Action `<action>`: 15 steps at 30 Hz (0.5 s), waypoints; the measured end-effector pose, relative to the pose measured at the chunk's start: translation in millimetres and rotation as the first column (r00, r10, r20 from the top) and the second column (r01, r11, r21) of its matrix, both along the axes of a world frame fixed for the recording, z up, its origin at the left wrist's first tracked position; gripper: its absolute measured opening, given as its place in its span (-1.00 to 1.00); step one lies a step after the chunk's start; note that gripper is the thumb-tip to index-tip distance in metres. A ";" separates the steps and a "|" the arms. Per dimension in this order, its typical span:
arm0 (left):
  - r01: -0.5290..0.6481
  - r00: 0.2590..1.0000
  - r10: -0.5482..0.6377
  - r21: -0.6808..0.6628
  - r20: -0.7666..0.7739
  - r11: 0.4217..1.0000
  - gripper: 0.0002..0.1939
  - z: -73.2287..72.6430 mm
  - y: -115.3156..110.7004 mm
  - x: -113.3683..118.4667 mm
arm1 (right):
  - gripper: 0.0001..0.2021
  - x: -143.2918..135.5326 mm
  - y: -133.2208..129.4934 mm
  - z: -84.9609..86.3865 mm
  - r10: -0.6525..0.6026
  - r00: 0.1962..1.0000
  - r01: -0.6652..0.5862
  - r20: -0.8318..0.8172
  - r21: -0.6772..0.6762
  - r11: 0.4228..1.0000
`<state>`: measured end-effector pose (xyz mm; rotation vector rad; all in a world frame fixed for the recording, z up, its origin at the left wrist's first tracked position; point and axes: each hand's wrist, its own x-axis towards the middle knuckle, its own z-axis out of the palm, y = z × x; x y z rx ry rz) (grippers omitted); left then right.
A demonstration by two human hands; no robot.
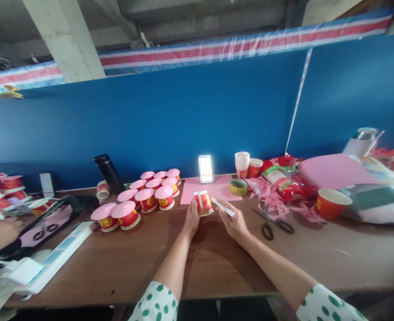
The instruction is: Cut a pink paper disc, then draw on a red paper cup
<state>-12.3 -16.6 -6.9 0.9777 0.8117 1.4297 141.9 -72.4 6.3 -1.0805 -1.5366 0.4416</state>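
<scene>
Near the middle of the table, my left hand [192,219] is wrapped round the left side of a red and gold paper cup [204,204] with a white strip on it. The cup is upside down, its rim low. My right hand [234,221] grips a slim white tool [224,208], its tip close to the cup's right side. Behind the cup lies a pink paper sheet [220,187]. To the left stand several red cups topped with pink discs [146,195].
Black scissors [272,223], a tape roll [238,187], pink shreds [267,194] and an open cup [331,204] lie right. A power strip [58,258], a black bottle [108,174] and another person's hand [3,234] are left. A blue partition [190,111] stands behind.
</scene>
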 end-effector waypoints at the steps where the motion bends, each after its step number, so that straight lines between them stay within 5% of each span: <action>1: -0.007 0.999 0.007 0.015 -0.049 1.000 -0.62 -1.4 1.0 -0.1 | -0.69 0.0 -0.7 0.5 -0.008 1.000 0.008 -0.022 0.025 1.000; 6: -0.065 0.933 0.085 0.069 -0.349 0.995 -0.49 -8.4 6.0 0.1 | -0.74 -0.9 -3.9 3.7 -0.031 0.993 0.041 -0.111 0.086 0.995; 15: -0.029 0.924 0.066 0.102 -0.378 0.994 -0.46 -9.7 7.8 0.7 | -0.85 -2.3 -10.1 16.4 -0.033 0.998 0.038 -0.048 0.105 0.994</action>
